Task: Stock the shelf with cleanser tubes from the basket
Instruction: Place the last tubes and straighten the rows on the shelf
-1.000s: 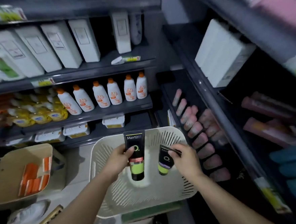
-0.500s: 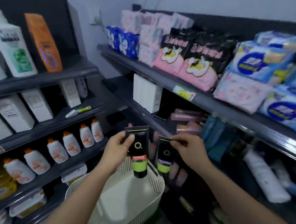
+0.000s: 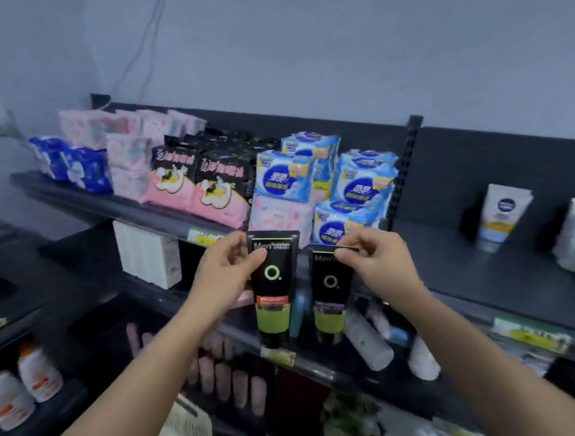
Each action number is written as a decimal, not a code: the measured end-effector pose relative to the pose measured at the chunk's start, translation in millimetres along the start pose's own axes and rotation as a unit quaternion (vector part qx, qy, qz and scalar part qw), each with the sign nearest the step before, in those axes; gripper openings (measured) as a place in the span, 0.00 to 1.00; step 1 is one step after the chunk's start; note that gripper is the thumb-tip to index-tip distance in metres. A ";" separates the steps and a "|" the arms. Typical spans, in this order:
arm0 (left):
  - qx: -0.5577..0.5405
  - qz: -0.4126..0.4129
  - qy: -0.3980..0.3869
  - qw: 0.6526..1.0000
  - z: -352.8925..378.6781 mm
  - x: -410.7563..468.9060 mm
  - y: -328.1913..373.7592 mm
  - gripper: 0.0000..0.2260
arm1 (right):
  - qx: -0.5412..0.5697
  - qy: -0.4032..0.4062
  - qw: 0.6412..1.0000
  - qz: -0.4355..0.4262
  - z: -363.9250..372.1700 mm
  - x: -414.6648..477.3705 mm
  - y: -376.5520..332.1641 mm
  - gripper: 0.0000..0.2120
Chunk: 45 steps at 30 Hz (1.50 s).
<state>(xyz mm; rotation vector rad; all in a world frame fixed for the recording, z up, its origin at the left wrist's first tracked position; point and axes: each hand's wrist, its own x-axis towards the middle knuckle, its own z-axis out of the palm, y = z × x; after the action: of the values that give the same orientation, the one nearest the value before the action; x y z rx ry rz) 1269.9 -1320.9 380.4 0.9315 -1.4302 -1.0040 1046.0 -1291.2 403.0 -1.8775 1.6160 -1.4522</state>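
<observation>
Both tubes (image 3: pixel 272 288) raised shelfward, upright, caps down

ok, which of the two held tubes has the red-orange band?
The tube in the left hand: left tube has a red-orange band above its green section; right-hand tube shows purple.

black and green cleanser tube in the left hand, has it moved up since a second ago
Yes. The black and green cleanser tube has risen from over the white basket to the dark shelf edge.

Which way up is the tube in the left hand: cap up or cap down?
Cap down. The left hand holds the tube near its flat crimped end, which points up; the cap end hangs lowest.
</observation>
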 end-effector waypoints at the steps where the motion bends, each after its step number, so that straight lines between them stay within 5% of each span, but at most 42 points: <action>1: -0.005 0.012 -0.006 1.000 13.6 6.6 3.5 0.06 | 0.005 0.015 1.000 0.010 -15.1 3.5 2.8 0.09; 10: -0.023 0.069 -0.037 0.997 133.1 53.5 49.0 0.16 | -0.019 0.088 0.996 0.000 -139.8 34.3 23.2 0.13; 19: -0.016 0.107 -0.036 0.993 232.8 95.6 73.8 0.08 | -0.054 0.116 0.992 0.002 -215.3 60.9 56.3 0.12; 45: 0.092 0.010 -0.108 0.990 377.6 285.7 -31.0 0.12 | -0.013 0.137 0.985 0.103 -215.6 135.7 162.1 0.11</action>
<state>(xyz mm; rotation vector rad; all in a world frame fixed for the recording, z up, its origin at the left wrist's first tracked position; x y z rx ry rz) 868.8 -1569.3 430.6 0.9600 -1.7336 -0.9940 761.5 -1380.0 451.3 -1.5193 1.8966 -1.6598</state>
